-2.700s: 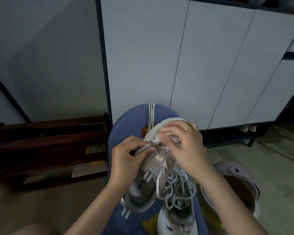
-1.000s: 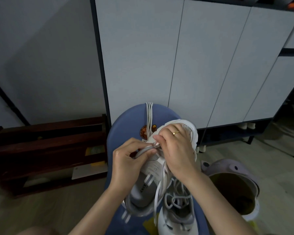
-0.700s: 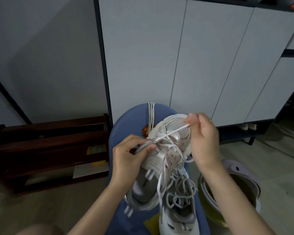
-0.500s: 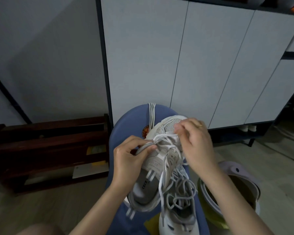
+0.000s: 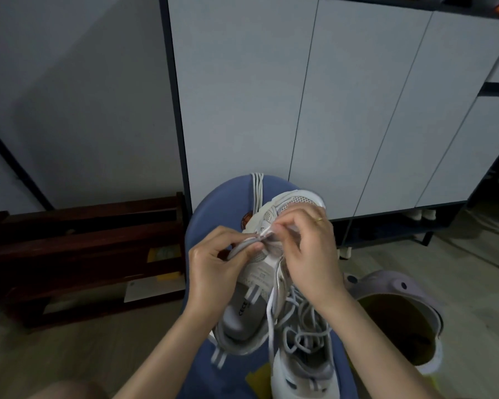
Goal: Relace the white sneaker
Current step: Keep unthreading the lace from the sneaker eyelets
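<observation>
Head view, looking forward and down. Nearest the wearer, a second sneaker [image 5: 301,367] lies on a blue stool [image 5: 211,217], with loose loops of lace [image 5: 303,326] heaped over its opening. Just beyond, the white sneaker [image 5: 257,283] rests with its heel toward the wearer and its toe away, so its long axis runs near to far, tilted slightly right; the insole is exposed. The left hand [image 5: 213,269] is closed on the left edge of the upper near the eyelet row, thumb and forefinger pinching the grey edge. The right hand [image 5: 308,251] crosses over the toe-side part of the shoe, its thumb and forefinger pinched on a lace end right at the same eyelet region, so the fingertips of both hands nearly touch. The working eyelet lies directly between the two pinches, left of the right fingertips; whether the tip has entered the hole cannot be told. The right hand is the one placed to feed the lace, probably leftward across the shoe's axis, while the left steadies the upper. Few crossings show, so the lacing appears early. Farther off: a lilac bin [image 5: 398,306] to the right, a dark wooden rack [image 5: 81,240] to the left, a white cabinet [image 5: 300,96] behind.
</observation>
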